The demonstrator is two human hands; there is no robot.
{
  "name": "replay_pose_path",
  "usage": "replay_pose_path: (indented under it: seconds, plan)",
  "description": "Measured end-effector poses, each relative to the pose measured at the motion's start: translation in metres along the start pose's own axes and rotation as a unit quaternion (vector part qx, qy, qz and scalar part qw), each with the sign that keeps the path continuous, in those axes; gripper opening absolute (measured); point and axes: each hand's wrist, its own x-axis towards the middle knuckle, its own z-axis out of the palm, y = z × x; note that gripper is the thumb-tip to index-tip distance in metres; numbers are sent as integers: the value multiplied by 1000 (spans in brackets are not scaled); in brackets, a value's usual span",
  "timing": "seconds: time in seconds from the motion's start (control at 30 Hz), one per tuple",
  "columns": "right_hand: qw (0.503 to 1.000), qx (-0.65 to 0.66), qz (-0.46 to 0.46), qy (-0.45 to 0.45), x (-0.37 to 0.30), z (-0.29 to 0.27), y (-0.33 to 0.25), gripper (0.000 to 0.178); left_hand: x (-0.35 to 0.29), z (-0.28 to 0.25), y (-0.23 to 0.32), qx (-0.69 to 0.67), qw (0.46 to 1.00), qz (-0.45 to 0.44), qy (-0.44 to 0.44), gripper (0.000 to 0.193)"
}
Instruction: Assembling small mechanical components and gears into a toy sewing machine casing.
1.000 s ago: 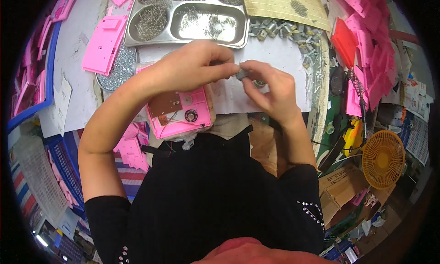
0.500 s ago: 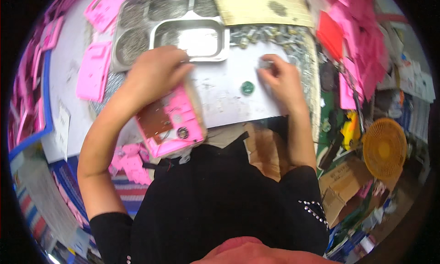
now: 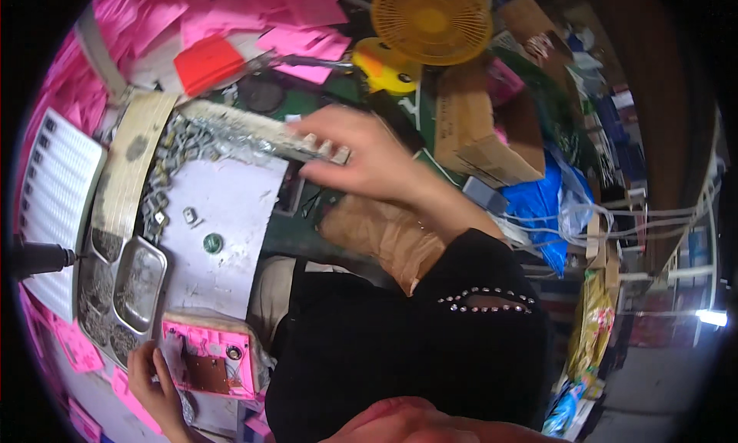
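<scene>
My left hand is at the near edge of the metal compartment tray, beside an open pink plastic housing. Its thumb stands apart from the fingers and nothing shows between them. Inside the housing are a brown board and a round dark part. My right hand is stretched out over the end of the pale strip along the work area, slightly blurred. A row of small pale blocks shows between its thumb and fingers. A green round piece and a small metal part lie on the white sheet.
Small metal parts are heaped along a cardboard strip. Farther off are a red piece, a yellow toy and an orange basket. A cardboard box stands beyond my right hand. A dark tool tip juts in at left.
The view has swung to the right. My right hand has left the white sheet and reached out past its right edge. My left hand stays near the tray and housing. A small metal part now lies beside the green piece.
</scene>
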Motion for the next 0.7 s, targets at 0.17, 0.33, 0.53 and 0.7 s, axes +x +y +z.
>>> replay_pose_path:
  seconds: [0.17,0.33,0.53,0.7]
  plan:
    - [893,58,254,367,-72,-180,72,23,1,8,11,-20,995,93,6,11]
    - [665,-94,719,-178,-248,-322,207,17,-1,23,7,-44,990,131,-13,12]
    - [744,-114,611,-246,-245,-270,196,45,-9,19,-11,-44,993,108,-30,13]
    - [766,-223,578,-171,-271,-277,221,52,-4,25,15,-28,990,135,-18,13]
